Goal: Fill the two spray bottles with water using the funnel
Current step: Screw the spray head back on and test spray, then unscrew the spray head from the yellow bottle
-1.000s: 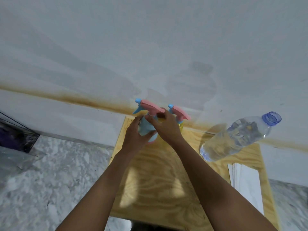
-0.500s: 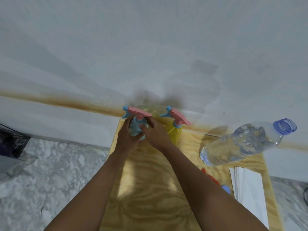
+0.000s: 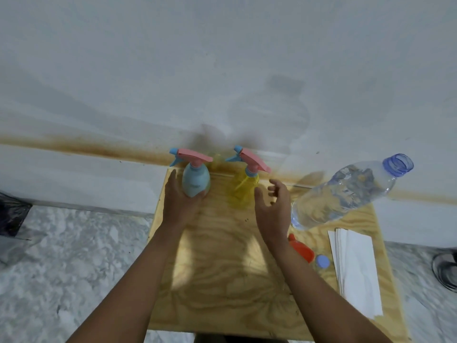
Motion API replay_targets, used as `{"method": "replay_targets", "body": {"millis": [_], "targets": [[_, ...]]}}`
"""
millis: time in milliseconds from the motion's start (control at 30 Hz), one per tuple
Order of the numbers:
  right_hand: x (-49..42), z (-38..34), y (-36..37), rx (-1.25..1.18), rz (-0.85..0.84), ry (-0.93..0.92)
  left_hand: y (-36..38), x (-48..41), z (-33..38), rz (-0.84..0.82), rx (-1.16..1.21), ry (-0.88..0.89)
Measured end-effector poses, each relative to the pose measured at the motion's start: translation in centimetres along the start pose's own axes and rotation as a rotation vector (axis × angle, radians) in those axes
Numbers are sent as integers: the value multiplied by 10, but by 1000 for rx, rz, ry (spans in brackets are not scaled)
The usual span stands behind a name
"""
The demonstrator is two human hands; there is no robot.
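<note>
Two spray bottles stand upright at the far edge of the wooden board (image 3: 222,280), both with pink trigger heads on, and which step comes next I can only guess. The left hand (image 3: 178,201) is wrapped around the base of the blue spray bottle (image 3: 195,180), thumb on its left flank, fingers curled under the front. The right hand (image 3: 273,209) is loose, fingers spread and holding nothing, hovering just beside the yellow spray bottle (image 3: 244,189), which sits to its left.

Here's the relation that matters: the orange funnel (image 3: 300,248) lies on the board near the right wrist, on the side closer to the person, partly hidden by the forearm. So the right hand is clearly the nearer one, and it would have to draw back toward the body to reach it. The clear water bottle (image 3: 346,191) stands just right of that hand, uncapped, its long axis leaning up and away to the right in this wide view; its blue cap (image 3: 322,262) rests beside the funnel.

Materials now: the blue bottle is opaque, smooth, egg-shaped plastic; the yellow one is translucent. The water bottle is thin, ribbed and looks mostly full. The board shows swirling plywood grain, with folded white paper towels (image 3: 356,271) on its right side.
</note>
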State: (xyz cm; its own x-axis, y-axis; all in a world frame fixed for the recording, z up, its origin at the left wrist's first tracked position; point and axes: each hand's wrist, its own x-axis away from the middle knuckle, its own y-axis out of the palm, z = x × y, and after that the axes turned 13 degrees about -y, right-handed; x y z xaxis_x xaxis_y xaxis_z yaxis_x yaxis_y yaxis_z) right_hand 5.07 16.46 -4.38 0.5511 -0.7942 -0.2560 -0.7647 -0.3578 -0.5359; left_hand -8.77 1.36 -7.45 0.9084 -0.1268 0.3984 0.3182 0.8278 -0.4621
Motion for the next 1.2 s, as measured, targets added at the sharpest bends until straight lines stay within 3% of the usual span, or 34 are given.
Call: {"method": "replay_targets", "body": {"millis": [133,333,667,1000,1200], "targets": [[-25,0,3,-78,-191,-51,8,35,-10,56,45,-17],[-43,-14,4,-124,-266,-67,29,65,-13,-191,48,-1],[-17,-56,-57,-212,-260,-197,25,108,40,-210,-18,330],[15,-81,-98,-371,-183,-262,-2,159,56,-322,73,427],[23,-89,-115,-414,-228,-302,-10,170,53,-405,136,439]]}}
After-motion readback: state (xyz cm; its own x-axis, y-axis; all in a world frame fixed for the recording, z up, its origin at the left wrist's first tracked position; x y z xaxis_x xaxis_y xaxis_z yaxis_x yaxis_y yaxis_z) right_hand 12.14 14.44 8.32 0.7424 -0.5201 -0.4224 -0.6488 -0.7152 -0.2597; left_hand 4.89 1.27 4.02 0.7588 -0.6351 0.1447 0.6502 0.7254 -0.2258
